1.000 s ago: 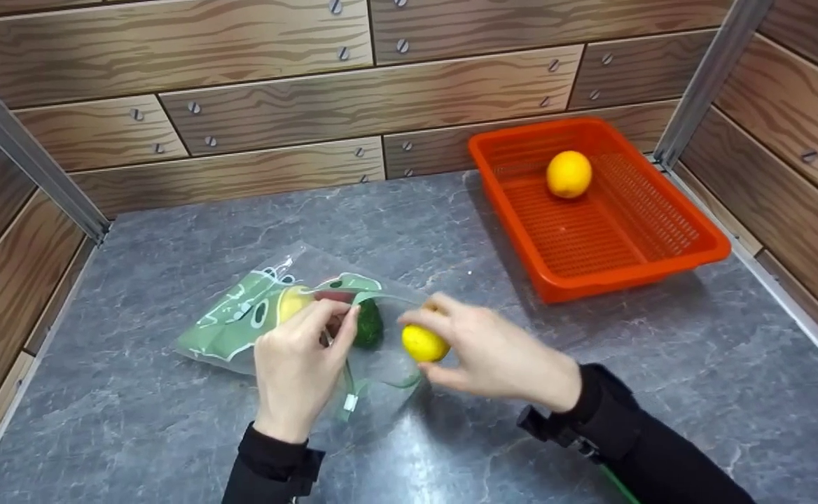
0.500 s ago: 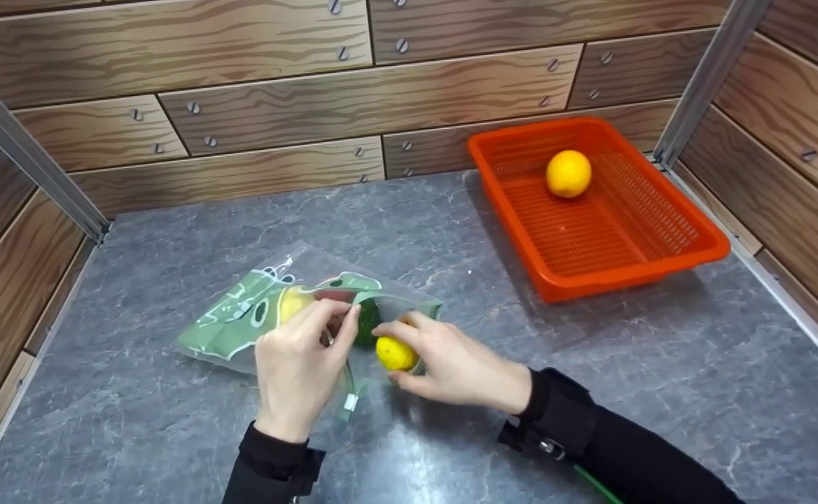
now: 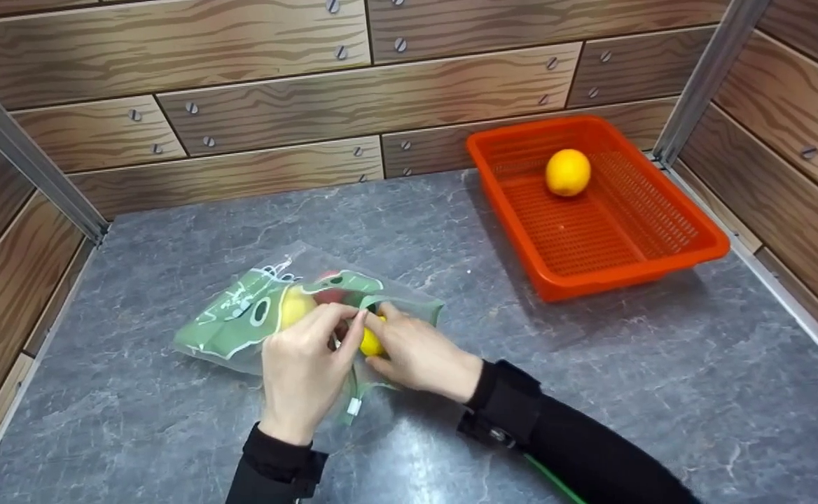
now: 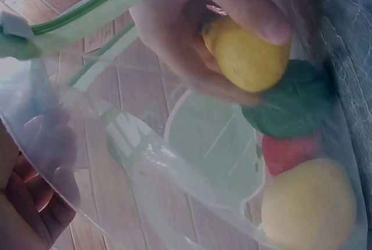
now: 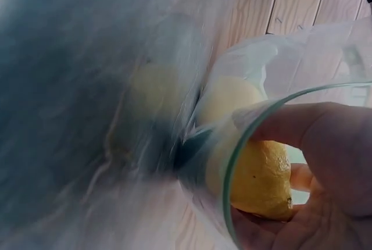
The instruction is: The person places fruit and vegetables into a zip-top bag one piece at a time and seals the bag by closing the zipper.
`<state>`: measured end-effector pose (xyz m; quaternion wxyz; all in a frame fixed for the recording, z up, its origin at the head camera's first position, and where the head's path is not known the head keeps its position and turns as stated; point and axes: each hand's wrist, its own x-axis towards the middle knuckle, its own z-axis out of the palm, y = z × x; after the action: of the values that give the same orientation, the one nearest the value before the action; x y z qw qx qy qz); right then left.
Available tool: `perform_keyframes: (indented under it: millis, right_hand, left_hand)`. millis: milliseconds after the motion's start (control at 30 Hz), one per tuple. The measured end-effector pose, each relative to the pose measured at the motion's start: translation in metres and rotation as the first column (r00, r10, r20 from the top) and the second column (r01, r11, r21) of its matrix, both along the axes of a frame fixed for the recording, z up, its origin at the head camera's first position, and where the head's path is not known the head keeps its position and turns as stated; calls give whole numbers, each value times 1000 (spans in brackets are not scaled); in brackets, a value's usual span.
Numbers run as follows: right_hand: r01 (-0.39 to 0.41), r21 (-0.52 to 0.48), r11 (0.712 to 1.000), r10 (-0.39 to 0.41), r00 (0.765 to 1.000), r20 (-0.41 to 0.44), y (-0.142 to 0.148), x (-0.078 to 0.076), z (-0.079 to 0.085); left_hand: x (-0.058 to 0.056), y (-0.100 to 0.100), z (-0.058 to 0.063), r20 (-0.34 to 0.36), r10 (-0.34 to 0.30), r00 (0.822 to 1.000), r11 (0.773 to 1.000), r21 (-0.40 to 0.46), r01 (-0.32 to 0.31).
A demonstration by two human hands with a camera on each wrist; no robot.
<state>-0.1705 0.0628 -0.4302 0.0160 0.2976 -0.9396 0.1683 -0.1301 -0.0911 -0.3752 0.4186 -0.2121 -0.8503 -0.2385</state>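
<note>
A clear zip bag point(image 3: 220, 339) with a green printed design lies on the table, its mouth facing right. My left hand point(image 3: 305, 364) pinches the upper edge of the mouth between thumb and forefinger. Through that mouth reaches my right hand point(image 3: 423, 355), its fingers round a yellow lemon point(image 5: 263, 179). The left wrist view shows the lemon against a dark green, avocado-like fruit point(image 4: 293, 107) inside. Beyond that, the bag also holds a red fruit point(image 4: 288, 154) and a pale yellow round fruit point(image 4: 311, 203). A white zip slider point(image 3: 354, 406) hangs below my left hand.
An orange-red plastic basket point(image 3: 521, 241) stands at the back right with one orange point(image 3: 568, 172) in it. Wood-patterned walls point(image 3: 276, 105) enclose the grey marbled table point(image 3: 136, 434) at the back and sides.
My right hand has carried the lemon leftward from outside the mouth into the bag, close to the other fruit. My left hand has stayed at the bag's edge, almost still.
</note>
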Motion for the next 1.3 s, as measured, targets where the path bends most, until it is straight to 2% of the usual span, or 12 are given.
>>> perform_keyframes:
  millis: [133, 400, 600, 900, 1133, 1300]
  right_hand:
    - [39, 15, 999, -40, 999, 29, -12, -8, -2]
    - [2, -10, 1000, -3, 995, -99, -19, -20, -10]
    - [-7, -14, 1000, 5, 996, -89, -17, -23, -12]
    - [16, 32, 999, -13, 995, -99, -13, -22, -11]
    - [52, 59, 997, -49, 997, -60, -11, -18, -5]
    - [38, 61, 997, -31, 994, -104, -7, -11, 2]
  left_hand:
    - [0, 0, 0, -16, -9, 1000, 1000, -1, 9]
    - [-1, 0, 1, -42, -11, 999, 1000, 11, 12]
    - [-2, 1, 1, -31, -14, 999, 1000, 13, 15]
    - [-2, 0, 0, -23, -13, 1000, 1000, 3, 13]
    - [-2, 0, -1, -23, -11, 1000, 1000, 1, 11]
    - [-1, -1, -1, -17, -5, 1000, 1000, -1, 5]
